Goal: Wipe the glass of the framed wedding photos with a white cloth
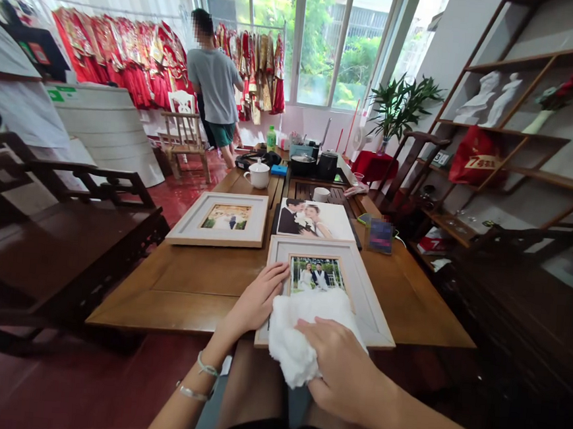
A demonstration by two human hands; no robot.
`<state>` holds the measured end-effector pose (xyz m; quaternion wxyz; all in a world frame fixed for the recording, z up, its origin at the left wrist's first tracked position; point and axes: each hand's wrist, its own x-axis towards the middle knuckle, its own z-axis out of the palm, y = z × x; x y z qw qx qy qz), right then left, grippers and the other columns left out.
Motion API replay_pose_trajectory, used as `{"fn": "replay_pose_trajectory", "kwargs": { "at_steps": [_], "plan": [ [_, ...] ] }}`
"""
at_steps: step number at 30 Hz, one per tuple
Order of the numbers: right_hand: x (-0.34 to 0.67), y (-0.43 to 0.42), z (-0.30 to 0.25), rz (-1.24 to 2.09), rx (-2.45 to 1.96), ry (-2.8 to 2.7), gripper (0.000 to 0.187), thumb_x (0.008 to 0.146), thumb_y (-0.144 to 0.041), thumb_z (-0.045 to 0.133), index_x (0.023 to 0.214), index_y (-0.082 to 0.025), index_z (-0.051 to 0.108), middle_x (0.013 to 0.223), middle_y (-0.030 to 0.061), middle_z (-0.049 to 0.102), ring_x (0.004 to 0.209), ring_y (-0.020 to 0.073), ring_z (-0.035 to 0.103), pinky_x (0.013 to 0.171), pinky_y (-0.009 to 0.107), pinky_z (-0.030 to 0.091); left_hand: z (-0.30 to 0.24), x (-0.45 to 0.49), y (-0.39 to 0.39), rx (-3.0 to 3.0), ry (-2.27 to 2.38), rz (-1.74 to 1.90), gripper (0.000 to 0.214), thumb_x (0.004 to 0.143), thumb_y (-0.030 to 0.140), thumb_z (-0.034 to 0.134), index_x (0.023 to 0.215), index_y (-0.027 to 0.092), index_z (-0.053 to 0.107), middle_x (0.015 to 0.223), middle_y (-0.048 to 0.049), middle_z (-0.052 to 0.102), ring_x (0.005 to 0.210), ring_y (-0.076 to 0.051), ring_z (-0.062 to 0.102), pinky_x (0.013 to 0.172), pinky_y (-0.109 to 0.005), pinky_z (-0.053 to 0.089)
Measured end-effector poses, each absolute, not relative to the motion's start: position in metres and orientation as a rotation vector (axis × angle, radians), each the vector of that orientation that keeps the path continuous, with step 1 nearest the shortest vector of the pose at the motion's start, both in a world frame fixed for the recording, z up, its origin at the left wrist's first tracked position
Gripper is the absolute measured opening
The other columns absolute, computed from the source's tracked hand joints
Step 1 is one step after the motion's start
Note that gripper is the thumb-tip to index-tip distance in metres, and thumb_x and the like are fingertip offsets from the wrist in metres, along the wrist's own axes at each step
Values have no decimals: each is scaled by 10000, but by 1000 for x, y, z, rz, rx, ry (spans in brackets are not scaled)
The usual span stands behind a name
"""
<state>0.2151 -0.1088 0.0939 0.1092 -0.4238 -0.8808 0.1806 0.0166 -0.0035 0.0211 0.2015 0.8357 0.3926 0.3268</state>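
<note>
A white-framed wedding photo [365, 293] lies flat at the near edge of the wooden table [186, 286]. My left hand [256, 299] rests on the frame's left border, fingers stretched flat, steadying it. My right hand [344, 368] is closed on a fluffy white cloth [296, 337] that lies bunched over the lower part of the frame's glass. A second framed photo [222, 219] lies further back on the left, and an unframed wedding print [314, 219] lies behind the near frame.
A teapot [259, 173], cup [320, 194], tea tray and kettle stand at the table's far end. A dark wooden bench [60, 243] is on the left, open shelves [511, 133] on the right. A person [215, 90] stands by racks of red garments.
</note>
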Motion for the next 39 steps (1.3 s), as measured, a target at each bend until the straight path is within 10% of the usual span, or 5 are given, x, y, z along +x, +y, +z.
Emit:
{"fn": "replay_pose_trajectory", "kwargs": {
  "at_steps": [13,29,39],
  "plan": [
    [262,-40,113,-218,-2049,-2503,242,760,-115,472,892,-108,675,925,216,696,888,341,662,837,439,457,23,17,-5,2414,1142,818,430,975,194,342,1373,153,501,1471,-85,453,1408,-223,328,1177,-468,303],
    [191,62,92,48,-1098,-2823,432,751,-53,554,1171,-135,607,1279,104,618,1261,208,497,1019,272,391,25,16,-4,2516,1093,823,433,972,162,353,1383,158,488,1459,-99,462,1414,-251,302,1187,-497,280],
    [297,21,93,-172,-1683,-2636,419,729,23,474,1110,-35,637,1145,260,653,1231,397,510,987,537,401,22,15,-4,2459,1145,764,445,986,202,335,1412,138,445,1500,-90,411,1417,-225,301,1187,-472,287]
  ]
}}
